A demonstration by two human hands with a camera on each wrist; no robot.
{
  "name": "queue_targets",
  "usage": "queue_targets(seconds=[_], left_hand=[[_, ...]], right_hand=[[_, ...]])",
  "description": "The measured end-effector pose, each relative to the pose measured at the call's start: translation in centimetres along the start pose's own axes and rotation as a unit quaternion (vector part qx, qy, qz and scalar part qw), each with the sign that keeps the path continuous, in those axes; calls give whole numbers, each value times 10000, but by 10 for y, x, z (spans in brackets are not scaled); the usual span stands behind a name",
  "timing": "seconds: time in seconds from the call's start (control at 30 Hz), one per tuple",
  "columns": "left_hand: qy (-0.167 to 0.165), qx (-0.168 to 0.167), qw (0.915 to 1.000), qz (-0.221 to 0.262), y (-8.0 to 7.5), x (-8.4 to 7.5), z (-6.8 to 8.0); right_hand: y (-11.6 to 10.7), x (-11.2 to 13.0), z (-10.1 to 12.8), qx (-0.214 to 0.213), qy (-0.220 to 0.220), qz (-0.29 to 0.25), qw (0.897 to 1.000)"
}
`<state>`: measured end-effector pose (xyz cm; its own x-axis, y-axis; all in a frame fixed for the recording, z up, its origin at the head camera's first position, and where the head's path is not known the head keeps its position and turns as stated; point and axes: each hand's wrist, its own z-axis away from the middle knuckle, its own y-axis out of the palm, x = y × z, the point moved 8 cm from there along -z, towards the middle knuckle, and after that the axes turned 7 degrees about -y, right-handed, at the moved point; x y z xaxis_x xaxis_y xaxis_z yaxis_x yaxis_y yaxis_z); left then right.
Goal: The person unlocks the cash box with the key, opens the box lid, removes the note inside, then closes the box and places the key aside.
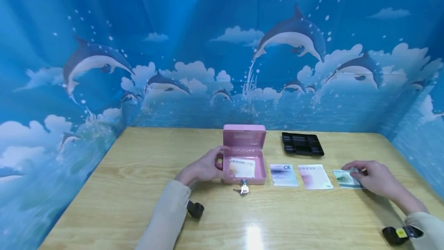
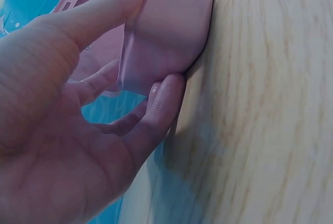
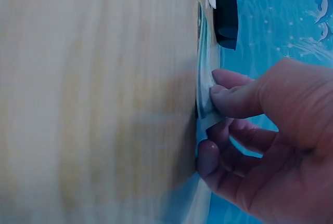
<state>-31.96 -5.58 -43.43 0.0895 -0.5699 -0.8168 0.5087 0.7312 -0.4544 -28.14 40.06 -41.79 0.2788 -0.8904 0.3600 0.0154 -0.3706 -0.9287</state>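
An open pink cash box stands at the middle of the wooden table, with banknotes inside and keys hanging in its front lock. My left hand grips the box's left side; in the left wrist view the thumb lies along the pink wall and the fingers curl round its corner. Far to the right, my right hand pinches the edge of a green banknote lying on the table. The right wrist view shows the thumb on that note.
A blue banknote and a pink banknote lie flat between the box and the green note. A black coin tray sits behind them. Blue dolphin-print cloth walls close in the table on three sides.
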Motion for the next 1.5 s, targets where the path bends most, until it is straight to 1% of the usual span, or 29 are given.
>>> queue_targets(seconds=[0.2, 0.33, 0.43, 0.6, 0.73, 0.83, 0.93, 1.0, 1.13, 1.37, 1.5], left_hand=[[17, -54, 10000, 27, -6, -3, 1], [74, -16, 10000, 52, -6, -6, 2], [132, 21, 9999, 73, -4, -7, 1], [81, 3, 9999, 59, -2, -6, -1], [120, -11, 9999, 21, -2, -6, -1], [134, 11, 9999, 40, -2, -7, -1], [62, 21, 10000, 59, -2, -4, -1], [32, 37, 10000, 86, -1, -2, -1], [86, 86, 9998, 132, 1, -1, 0], [134, 54, 9999, 40, 1, -2, 0], [50, 11, 10000, 2, 0, -1, 1]], right_hand=[[-3, 7, -8, -166, -318, 290, 9989], [-5, 8, -9, -228, -377, 434, 9981], [-8, 7, -7, -307, -280, 380, 9984], [-14, 14, -2, -638, -57, 182, 9978], [-19, 29, -2, -876, 37, -53, 9961], [-20, 44, -2, -1080, -30, -310, 9937], [-18, 59, -2, -1204, -137, -534, 9912], [-15, 68, -3, -1233, -166, -620, 9903], [-9, 85, -2, -1254, -305, -725, 9890], [2, 123, -7, -1209, -749, -760, 9869], [9, 139, -13, -1167, -956, -841, 9850]])
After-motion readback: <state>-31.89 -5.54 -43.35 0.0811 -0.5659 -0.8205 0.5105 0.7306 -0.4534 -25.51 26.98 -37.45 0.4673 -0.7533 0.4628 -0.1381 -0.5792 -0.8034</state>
